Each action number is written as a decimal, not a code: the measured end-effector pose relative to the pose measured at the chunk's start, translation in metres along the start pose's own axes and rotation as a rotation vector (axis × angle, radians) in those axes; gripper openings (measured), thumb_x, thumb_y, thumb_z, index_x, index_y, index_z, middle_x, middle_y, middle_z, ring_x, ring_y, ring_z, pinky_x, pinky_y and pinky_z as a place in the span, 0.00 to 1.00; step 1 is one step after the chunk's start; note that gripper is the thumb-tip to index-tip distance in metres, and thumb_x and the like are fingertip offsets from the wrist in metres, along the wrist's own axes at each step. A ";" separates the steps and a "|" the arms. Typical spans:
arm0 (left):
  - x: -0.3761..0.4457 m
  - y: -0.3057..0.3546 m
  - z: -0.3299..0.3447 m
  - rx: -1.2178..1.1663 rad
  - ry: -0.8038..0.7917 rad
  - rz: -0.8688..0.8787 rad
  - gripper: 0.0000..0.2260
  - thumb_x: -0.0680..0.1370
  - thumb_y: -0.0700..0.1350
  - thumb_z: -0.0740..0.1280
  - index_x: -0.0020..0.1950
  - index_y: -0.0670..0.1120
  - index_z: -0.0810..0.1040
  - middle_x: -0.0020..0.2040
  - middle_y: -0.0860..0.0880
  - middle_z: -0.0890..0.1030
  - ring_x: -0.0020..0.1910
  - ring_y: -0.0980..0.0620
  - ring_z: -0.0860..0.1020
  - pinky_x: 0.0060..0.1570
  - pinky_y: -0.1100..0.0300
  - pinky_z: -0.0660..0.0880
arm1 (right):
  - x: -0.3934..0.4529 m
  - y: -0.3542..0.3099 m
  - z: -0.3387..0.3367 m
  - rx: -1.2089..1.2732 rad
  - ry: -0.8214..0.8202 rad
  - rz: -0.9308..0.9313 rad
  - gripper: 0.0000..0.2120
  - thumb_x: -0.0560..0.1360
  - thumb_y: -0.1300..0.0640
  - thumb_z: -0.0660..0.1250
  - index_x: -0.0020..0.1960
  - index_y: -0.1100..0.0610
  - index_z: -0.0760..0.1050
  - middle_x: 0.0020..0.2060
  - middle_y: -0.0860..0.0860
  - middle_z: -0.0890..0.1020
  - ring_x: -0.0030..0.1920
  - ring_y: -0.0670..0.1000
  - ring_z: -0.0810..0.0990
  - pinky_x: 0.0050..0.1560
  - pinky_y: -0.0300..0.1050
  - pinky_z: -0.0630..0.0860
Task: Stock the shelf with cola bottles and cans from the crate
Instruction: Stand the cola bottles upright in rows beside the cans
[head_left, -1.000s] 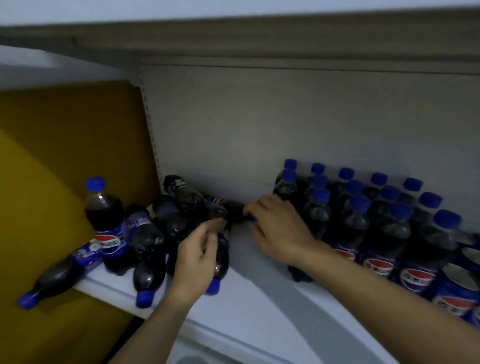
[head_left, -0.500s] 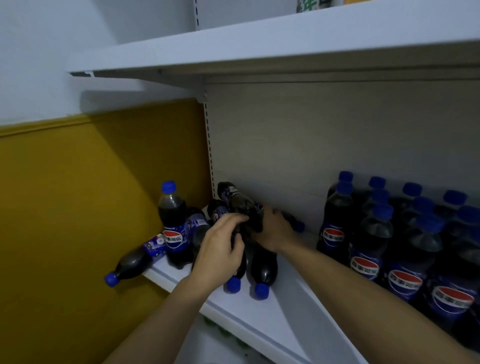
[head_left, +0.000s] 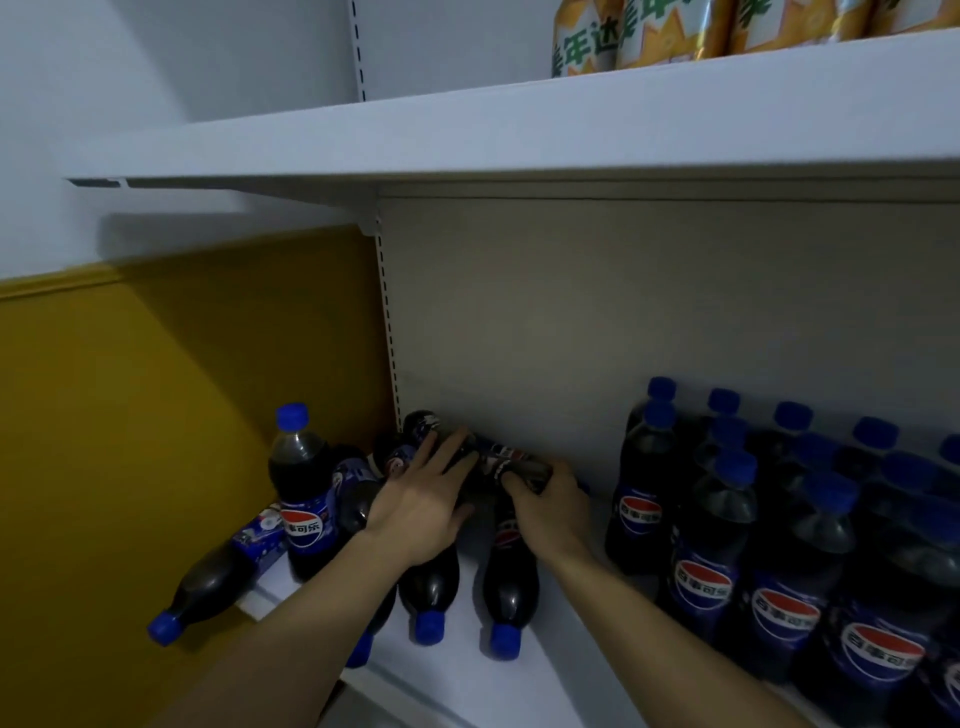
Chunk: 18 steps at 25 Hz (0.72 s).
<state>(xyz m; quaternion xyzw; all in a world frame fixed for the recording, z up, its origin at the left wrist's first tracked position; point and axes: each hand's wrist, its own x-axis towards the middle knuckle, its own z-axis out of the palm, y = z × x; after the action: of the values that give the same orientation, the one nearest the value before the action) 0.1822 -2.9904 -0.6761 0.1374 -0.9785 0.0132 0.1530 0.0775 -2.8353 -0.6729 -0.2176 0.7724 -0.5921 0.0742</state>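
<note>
A heap of cola bottles lies on the white shelf (head_left: 457, 675) at its left end. My left hand (head_left: 421, 509) rests with straight fingers on top of the heap. My right hand (head_left: 550, 509) grips a cola bottle (head_left: 511, 460) that lies sideways across the top of the heap, against the back panel. Two bottles (head_left: 509, 582) lie with their blue caps toward me. One bottle (head_left: 304, 499) stands upright at the left. Another bottle (head_left: 208, 582) hangs over the shelf's left edge.
Rows of upright cola bottles (head_left: 779, 545) fill the shelf's right part. An upper shelf (head_left: 519, 140) carries orange drink packs (head_left: 675, 31). A yellow wall (head_left: 130, 441) is at the left.
The camera view has tilted up. My left hand has flattened on the heap. My right hand has slid right along the sideways bottle.
</note>
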 end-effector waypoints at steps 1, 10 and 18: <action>0.003 -0.002 0.001 -0.001 -0.015 -0.004 0.30 0.82 0.56 0.63 0.82 0.50 0.59 0.83 0.51 0.49 0.82 0.44 0.50 0.74 0.40 0.63 | -0.004 -0.001 -0.007 -0.006 0.019 -0.020 0.13 0.76 0.52 0.72 0.57 0.52 0.73 0.51 0.46 0.81 0.45 0.42 0.77 0.42 0.30 0.71; 0.001 0.009 0.006 -0.090 0.190 0.004 0.18 0.78 0.46 0.69 0.68 0.46 0.78 0.68 0.46 0.78 0.67 0.42 0.76 0.67 0.47 0.70 | -0.049 0.002 -0.037 0.088 0.181 -0.150 0.20 0.74 0.50 0.73 0.61 0.47 0.68 0.54 0.47 0.77 0.53 0.45 0.78 0.54 0.45 0.77; -0.007 0.111 -0.041 -1.368 0.198 -0.531 0.13 0.83 0.54 0.62 0.60 0.48 0.78 0.55 0.48 0.83 0.54 0.52 0.80 0.56 0.59 0.76 | -0.092 0.004 -0.050 0.161 0.303 -0.241 0.27 0.72 0.54 0.77 0.66 0.50 0.67 0.59 0.50 0.75 0.58 0.46 0.76 0.58 0.32 0.71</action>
<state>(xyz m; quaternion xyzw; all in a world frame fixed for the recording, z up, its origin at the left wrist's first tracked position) 0.1707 -2.8788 -0.6371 0.2416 -0.6835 -0.6246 0.2902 0.1400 -2.7517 -0.6754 -0.2104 0.6934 -0.6823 -0.0972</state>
